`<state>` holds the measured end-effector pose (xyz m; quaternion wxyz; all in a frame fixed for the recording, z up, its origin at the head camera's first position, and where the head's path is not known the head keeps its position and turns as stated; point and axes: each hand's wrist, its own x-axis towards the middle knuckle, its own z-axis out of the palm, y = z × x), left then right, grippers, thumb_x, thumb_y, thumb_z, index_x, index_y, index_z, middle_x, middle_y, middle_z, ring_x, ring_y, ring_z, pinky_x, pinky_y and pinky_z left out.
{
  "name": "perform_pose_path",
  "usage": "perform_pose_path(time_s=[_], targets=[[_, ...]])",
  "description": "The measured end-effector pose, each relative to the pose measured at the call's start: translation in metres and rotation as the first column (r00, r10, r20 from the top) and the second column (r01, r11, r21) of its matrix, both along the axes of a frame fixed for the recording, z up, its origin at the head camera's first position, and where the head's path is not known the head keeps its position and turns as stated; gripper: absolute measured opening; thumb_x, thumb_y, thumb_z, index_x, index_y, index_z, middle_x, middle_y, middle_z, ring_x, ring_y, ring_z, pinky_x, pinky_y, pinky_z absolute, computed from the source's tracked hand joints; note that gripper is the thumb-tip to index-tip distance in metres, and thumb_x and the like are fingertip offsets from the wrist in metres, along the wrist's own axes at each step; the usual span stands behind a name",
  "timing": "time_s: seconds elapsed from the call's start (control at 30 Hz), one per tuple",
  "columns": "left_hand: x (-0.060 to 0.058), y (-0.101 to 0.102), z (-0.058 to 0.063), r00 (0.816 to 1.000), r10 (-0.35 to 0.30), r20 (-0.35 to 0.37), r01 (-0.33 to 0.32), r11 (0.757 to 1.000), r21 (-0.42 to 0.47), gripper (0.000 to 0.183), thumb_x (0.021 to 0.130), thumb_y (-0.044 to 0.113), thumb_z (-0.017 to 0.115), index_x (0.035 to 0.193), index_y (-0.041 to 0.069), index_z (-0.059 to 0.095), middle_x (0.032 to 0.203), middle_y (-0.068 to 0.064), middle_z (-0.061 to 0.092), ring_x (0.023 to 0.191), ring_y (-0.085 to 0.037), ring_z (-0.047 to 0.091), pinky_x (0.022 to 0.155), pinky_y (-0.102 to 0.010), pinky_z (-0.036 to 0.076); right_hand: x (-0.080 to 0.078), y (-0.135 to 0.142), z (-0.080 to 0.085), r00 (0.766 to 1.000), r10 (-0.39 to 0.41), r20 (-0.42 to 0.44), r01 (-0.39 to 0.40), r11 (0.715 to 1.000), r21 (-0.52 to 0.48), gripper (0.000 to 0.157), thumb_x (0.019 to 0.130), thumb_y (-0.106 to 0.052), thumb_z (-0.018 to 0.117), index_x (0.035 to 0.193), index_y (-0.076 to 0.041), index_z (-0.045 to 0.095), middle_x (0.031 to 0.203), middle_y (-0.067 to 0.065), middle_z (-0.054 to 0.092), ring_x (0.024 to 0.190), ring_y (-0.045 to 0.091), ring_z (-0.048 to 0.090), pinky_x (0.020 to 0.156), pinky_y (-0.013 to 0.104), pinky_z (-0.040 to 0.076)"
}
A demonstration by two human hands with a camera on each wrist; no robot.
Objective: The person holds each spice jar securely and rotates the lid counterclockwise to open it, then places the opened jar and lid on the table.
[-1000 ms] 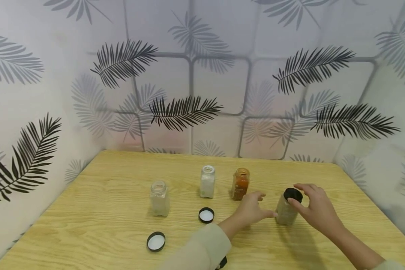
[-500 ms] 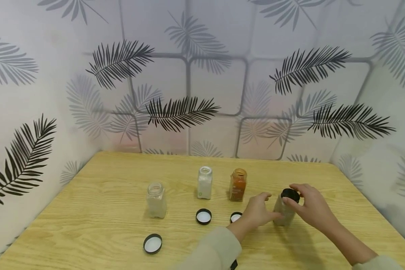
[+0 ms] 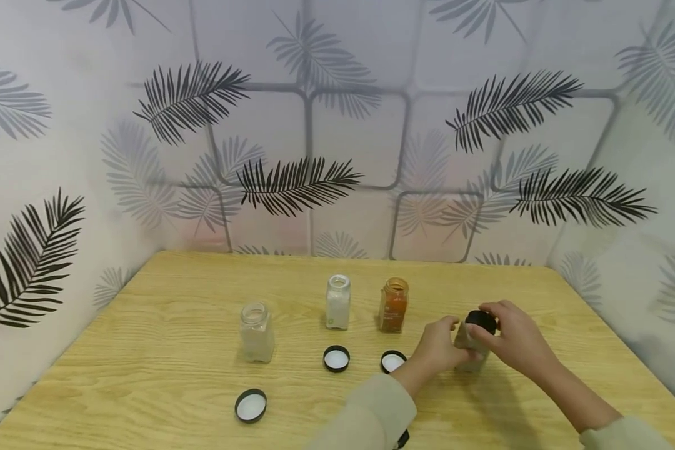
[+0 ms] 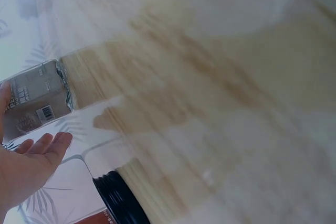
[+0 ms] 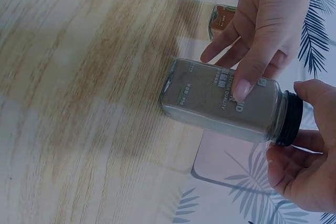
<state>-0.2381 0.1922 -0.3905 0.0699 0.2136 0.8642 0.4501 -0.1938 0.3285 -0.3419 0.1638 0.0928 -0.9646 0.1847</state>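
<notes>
A square glass jar point(image 3: 468, 350) of greyish-brown powder stands upright on the right of the wooden table. My right hand point(image 3: 520, 340) pinches its black screw lid point(image 3: 480, 322) between thumb and fingers. My left hand point(image 3: 440, 345) spreads around the jar's left side, its thumb over the front label. In the left wrist view the left fingers point(image 4: 50, 148) are extended, with a gap between them and the jar's barcode side point(image 4: 37, 103). The right wrist view shows the left thumb point(image 5: 247, 85) over the label, and the right fingers curled around the lid point(image 5: 290, 119).
Three lidless jars stand to the left: a pale one point(image 3: 257, 337), a white one point(image 3: 338, 306) and an orange-red one point(image 3: 394, 309). In front of them lie three black lids, the left lid point(image 3: 250, 406), middle lid point(image 3: 336, 359) and right lid point(image 3: 392, 360), white insides up.
My left hand has moved right to the jar, its thumb now across the front. This uncovers the third lid. My right hand stays on the jar's lid. The head view has shifted slightly.
</notes>
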Motion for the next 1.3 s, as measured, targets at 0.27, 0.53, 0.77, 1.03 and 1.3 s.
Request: perform_pose_path(time_s=[0.27,0.53,0.77,1.03,1.3], targets=[[0.0007,0.0024,-0.0003,1.0,-0.026,-0.002,0.026,0.998,0.051,0.045,0.075,0.027,0.078,0.114,0.011,0.062,0.11,-0.002,0.066,0.102,-0.015,0.062,0.078,-0.02,0.052,-0.0006,-0.0009,0.0002,1.0,0.014,-0.012,-0.014,1.0,-0.006,0.044,0.083,-0.018,0.07,0.111,0.013,0.058,0.096,0.023,0.059,0.075,0.024,0.058,0.057,0.03,0.05],[0.0027,0.002,-0.0002,1.0,-0.006,-0.011,0.006,0.999,0.043,0.041,0.074,0.028,0.079,0.108,0.01,0.063,0.104,-0.001,0.067,0.093,-0.01,0.061,0.074,-0.018,0.051,-0.0014,-0.0027,-0.0002,1.0,0.015,-0.006,-0.015,1.0,0.003,0.042,0.083,-0.017,0.069,0.11,0.014,0.058,0.096,0.023,0.058,0.076,0.026,0.059,0.057,0.031,0.051],[0.0009,0.0015,-0.0024,1.0,-0.007,-0.025,0.008,0.999,0.032,0.038,0.074,0.029,0.079,0.104,0.011,0.064,0.1,-0.001,0.067,0.089,-0.008,0.061,0.071,-0.017,0.05,-0.0021,-0.0048,0.0008,1.0,0.016,0.01,-0.016,1.0,0.002,0.043,0.083,-0.017,0.069,0.11,0.014,0.058,0.097,0.024,0.058,0.075,0.026,0.058,0.056,0.029,0.049],[-0.0005,-0.0005,-0.0022,0.999,-0.032,-0.012,0.032,0.999,0.029,0.037,0.074,0.027,0.079,0.103,0.01,0.064,0.098,0.0,0.067,0.086,-0.008,0.061,0.069,-0.016,0.049,-0.0001,-0.0055,-0.0023,0.999,0.031,-0.011,-0.03,0.999,0.016,0.042,0.082,-0.018,0.07,0.108,0.014,0.059,0.096,0.023,0.058,0.074,0.025,0.058,0.055,0.029,0.048],[0.0001,-0.0023,0.0,0.998,-0.061,-0.029,0.062,0.998,0.017,0.031,0.075,0.027,0.078,0.097,0.009,0.064,0.088,0.001,0.064,0.074,-0.004,0.054,0.061,-0.015,0.045,-0.001,-0.0047,-0.0019,0.997,0.073,-0.035,-0.071,0.996,0.053,0.039,0.083,-0.015,0.07,0.107,0.013,0.059,0.096,0.022,0.058,0.075,0.025,0.057,0.057,0.031,0.047]])
